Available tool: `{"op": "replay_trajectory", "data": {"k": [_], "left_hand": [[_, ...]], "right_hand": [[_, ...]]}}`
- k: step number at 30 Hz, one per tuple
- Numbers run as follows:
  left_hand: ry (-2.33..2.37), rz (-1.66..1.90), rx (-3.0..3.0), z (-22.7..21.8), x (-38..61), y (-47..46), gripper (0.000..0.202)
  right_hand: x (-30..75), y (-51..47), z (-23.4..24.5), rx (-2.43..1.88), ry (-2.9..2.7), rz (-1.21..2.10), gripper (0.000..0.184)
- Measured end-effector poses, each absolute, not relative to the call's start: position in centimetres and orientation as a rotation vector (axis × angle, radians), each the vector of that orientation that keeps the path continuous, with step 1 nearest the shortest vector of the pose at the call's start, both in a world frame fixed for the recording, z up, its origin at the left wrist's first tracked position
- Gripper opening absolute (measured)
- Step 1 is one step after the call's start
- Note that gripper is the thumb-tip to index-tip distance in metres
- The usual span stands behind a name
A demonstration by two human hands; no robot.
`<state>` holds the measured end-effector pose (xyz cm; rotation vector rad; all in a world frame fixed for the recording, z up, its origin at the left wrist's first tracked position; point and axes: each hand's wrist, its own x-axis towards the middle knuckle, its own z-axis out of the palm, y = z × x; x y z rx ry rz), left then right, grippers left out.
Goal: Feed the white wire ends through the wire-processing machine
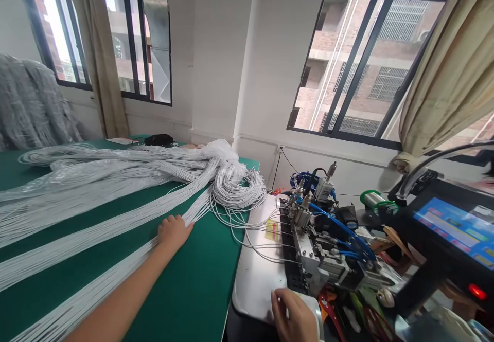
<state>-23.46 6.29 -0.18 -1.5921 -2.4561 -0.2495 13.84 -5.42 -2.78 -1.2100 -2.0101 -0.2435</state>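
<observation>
My left hand (174, 233) is closed around a bundle of thin white cables (196, 207) above the green tabletop. The strands run from under my forearm at lower left, through my fist, toward a looped coil (239, 190) at the table's right edge. Several single cables (266, 223) lead from the coil across a metal plate (257, 280) into a row of slots on the machine (309, 229). Low on the right, my right hand (295, 316) hovers over or rests on the plate's front, fingers loosely curled with a gap by the thumb, nothing visible in it.
More white cable bundles (96, 177), partly in clear plastic, lie across the green table (196, 280). Right of the machine stand a solder spool (378, 202), a lit touchscreen (455, 229) and red-handled tools (332, 313). Wrapped bundles (33, 103) stand far left.
</observation>
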Motion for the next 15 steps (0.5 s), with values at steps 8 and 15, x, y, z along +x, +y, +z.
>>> {"op": "replay_trajectory", "data": {"k": [8,15], "left_hand": [[-2.589,-0.201,-1.739,1.1,-23.3,5.1,0.049],[-2.699,-0.085,-1.984,2.5,-24.2,5.1,0.028]], "right_hand": [[13.9,-5.3,-3.1,-1.219,-2.027,-0.339,0.027],[13.6,-5.7,-2.7,-1.241,-1.975,-0.309,0.025]]}}
